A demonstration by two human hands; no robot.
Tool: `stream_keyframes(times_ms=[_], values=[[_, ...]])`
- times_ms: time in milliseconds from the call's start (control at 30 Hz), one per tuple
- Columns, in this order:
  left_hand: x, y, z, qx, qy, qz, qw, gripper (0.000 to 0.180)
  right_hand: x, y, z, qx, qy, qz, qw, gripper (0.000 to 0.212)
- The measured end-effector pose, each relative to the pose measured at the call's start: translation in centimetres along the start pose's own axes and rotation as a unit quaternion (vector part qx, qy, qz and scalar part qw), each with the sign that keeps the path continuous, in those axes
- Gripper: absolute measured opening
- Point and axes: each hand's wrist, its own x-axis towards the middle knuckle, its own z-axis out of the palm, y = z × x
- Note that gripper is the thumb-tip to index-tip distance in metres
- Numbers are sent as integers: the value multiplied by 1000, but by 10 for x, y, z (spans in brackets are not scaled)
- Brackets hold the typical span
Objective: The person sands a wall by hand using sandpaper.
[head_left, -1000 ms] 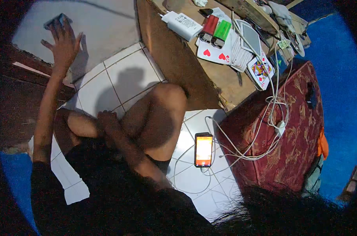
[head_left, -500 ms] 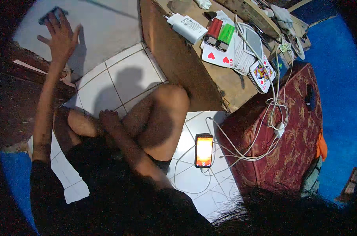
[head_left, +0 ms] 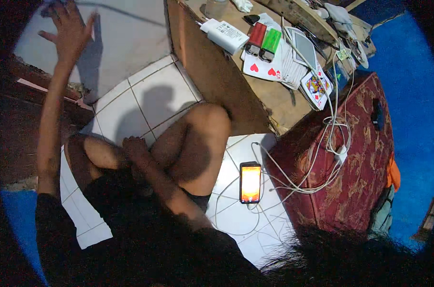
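Observation:
My left hand (head_left: 69, 36) reaches up at the upper left with its fingers spread against the pale wall (head_left: 126, 38). A small dark patch (head_left: 45, 9) shows beside its fingertips; I cannot make out what it is. My right hand (head_left: 134, 144) rests by my crossed legs, its fingers curled in, and nothing shows in it. On the white tiles to the right of my knee (head_left: 207, 119) lies a phone (head_left: 250, 184) with a lit screen and a cable at its lower end.
A wooden table (head_left: 255, 103) at the upper right bears a white charger (head_left: 224, 36), a red lighter (head_left: 256, 38), a green lighter (head_left: 271, 44) and playing cards (head_left: 317, 88). White cables (head_left: 317, 186) run over a maroon patterned cushion (head_left: 356, 167).
My left hand has moved a little upward on the wall, its fingers now near the picture's top edge. My right hand stays by my legs. The view has shifted slightly.

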Motion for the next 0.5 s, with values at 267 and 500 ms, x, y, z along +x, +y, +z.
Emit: stream_keyframes(times_ms=[267,500], values=[[-18,1,-4,-86,42,95,991,89,10,30,29,297,77,-56,950,22],[48,-16,-27,34,-85,-36,995,102,10,39,33,260,52,-91,960,24]])
